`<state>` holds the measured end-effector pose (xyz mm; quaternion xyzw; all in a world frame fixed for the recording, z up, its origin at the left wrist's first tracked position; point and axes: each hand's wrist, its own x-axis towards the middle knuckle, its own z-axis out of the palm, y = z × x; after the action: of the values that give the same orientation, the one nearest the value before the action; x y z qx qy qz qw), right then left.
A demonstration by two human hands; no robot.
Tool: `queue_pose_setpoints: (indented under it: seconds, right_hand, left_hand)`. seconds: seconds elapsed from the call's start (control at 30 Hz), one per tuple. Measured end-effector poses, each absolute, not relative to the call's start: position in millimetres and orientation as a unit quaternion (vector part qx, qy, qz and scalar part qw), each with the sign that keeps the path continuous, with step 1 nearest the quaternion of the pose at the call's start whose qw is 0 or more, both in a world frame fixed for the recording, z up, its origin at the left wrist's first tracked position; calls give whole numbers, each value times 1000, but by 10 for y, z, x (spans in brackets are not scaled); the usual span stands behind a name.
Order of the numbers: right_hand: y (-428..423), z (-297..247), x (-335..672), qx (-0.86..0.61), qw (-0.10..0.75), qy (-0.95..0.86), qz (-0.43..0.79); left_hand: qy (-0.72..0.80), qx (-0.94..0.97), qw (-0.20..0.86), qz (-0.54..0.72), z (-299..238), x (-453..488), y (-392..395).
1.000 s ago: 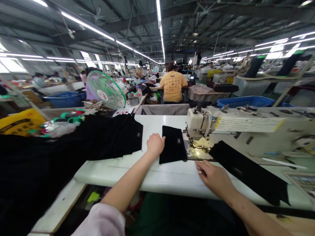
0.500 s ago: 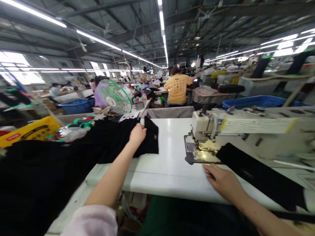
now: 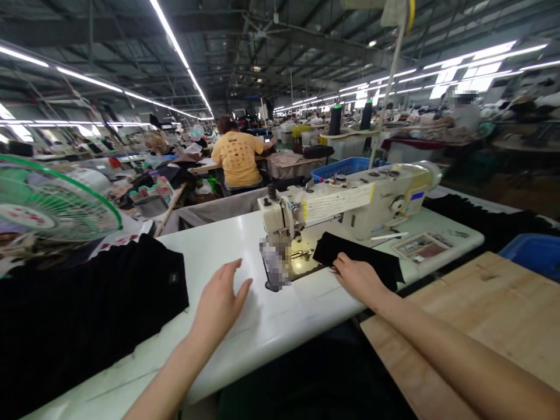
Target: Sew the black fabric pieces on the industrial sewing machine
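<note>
Black panel [image 3: 371, 257] lies beside the sewing machine [image 3: 380, 201] needle, within reach.
Right hand [image 3: 359, 281] touches its edge, apparently for control; pinch indeterminable. Left hand [image 3: 219, 294]: spread, unloaded.

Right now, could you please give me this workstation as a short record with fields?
Left hand: open and holding nothing, over the white tabletop
Right hand: fingers at the near edge of a black cloth strip; grip unclear
Machine: sewing machine, with the strip to the right of its needle area
Left side: heap of black fabric with a small label on its top piece
Beyond: green-rimmed fan at left; a person in a yellow top, back turned
Right side: wooden board
</note>
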<state>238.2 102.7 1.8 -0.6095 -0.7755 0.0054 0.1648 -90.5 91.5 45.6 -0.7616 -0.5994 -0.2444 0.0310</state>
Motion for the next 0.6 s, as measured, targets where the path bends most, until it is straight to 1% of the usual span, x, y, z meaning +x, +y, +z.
queue_pose_setpoints:
  seconds: [0.07, 0.13, 0.2, 0.27, 0.33, 0.37, 0.4, 0.43, 0.47, 0.53, 0.6]
  right_hand:
    - [1062, 31, 2479, -615, 188, -766, 25]
    - [1057, 105, 2513, -620, 219, -752, 43]
    - [992, 229, 2491, -613, 271, -737, 86]
    - [874, 369, 2438, -588, 355, -699, 201]
    - [738, 487, 2381, -549, 419, -623, 365]
    - [678, 532, 2358, -532, 429, -588, 433]
    - [631, 570, 2340, -521, 422, -572, 473]
    - [598, 602, 2329, -513, 414, -573, 486]
    - [580, 633, 2323, -510, 415, -586, 473]
    - [575, 697, 2319, -508, 437, -619, 409]
    - [588, 766, 2309, -504, 457, -639, 359]
  left_hand:
    - [-551, -783, -58, -283, 355, -674, 819]
    - [-512, -786, -175, -299, 292, -455, 739]
    - [-493, -756, -297, -312, 266, -262, 697]
    - [-479, -698, -401, -349, 279, -110, 695]
    - [-447, -629, -495, -400, 332, -8, 712]
    - [-429, -589, -534, -428, 371, 23, 719]
    - [-415, -548, -567, -453, 416, 42, 720]
    - [-406, -509, -590, -476, 464, 50, 715]
    - [-406, -477, -602, -495, 510, 50, 702]
    - [-418, -453, -598, -512, 588, 36, 658]
    - [-432, -481, -582, -494, 637, 19, 599]
